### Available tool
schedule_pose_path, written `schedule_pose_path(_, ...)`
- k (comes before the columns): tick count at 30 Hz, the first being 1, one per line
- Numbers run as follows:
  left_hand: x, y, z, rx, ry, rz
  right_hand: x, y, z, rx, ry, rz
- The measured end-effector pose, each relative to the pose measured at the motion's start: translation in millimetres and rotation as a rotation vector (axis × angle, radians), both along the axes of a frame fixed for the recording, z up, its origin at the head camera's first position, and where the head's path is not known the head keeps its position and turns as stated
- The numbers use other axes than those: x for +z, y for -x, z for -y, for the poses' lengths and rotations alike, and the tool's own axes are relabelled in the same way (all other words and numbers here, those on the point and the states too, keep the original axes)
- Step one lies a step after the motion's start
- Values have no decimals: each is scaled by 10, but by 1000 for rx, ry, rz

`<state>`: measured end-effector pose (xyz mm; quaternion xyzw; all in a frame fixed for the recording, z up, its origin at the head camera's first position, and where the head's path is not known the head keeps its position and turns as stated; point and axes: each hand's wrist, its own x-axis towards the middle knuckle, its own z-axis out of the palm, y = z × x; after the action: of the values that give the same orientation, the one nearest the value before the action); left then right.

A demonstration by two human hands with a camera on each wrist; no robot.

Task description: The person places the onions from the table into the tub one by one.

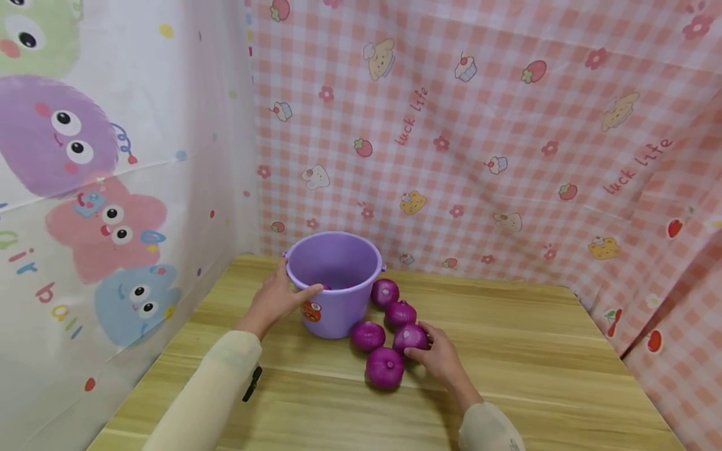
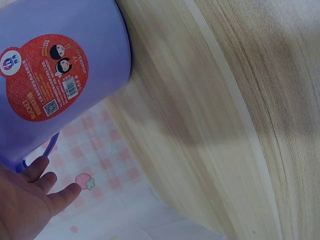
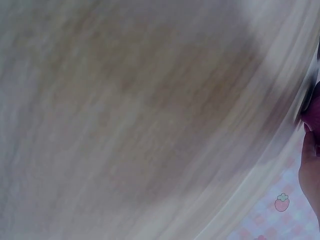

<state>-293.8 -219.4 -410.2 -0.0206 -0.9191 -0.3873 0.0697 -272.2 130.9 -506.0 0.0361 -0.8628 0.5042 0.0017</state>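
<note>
A purple bucket (image 1: 336,313) with a red label stands on the table, some purple onions just showing inside past its front rim. My left hand (image 1: 280,299) rests against the bucket's left side, thumb across the front rim. The left wrist view shows straight, spread fingers (image 2: 64,198) beside the bucket's handle (image 2: 51,144). To the right of the bucket lie several red onions. My right hand (image 1: 442,357) grips one red onion (image 1: 410,337) between thumb and fingers; a nearer onion (image 1: 385,368) and another onion (image 1: 368,336) lie left of it. Only the right hand's edge (image 3: 311,175) appears in the right wrist view.
Two more onions, a middle onion (image 1: 400,313) and a back onion (image 1: 385,292), lie beside the bucket. The wood-grain table (image 1: 524,357) meets a pink checked cloth (image 1: 485,125) behind and a white cartoon cloth (image 1: 209,156) at the left.
</note>
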Motion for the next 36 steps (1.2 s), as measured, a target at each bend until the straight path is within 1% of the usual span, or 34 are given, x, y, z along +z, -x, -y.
schedule_pose_path(11, 9, -12, 4, 6, 2, 16, -6, 1, -8, 28, -27, -10)
schedule_pose_path(18, -13, 4, 15, 9, 5, 15, -8, -3, -4, 28, -24, -15)
schedule_pose_path(24, -16, 5, 8, 6, 5, 4, -21, -20, -14, -2, 8, -17)
schedule_pose_path(29, -9, -1, 4, 4, 5, 1, 26, -33, -21, -25, 42, -9)
schedule_pose_path(36, -21, 8, 10, 5, 8, 2, 95, -49, -43, -38, 87, -66)
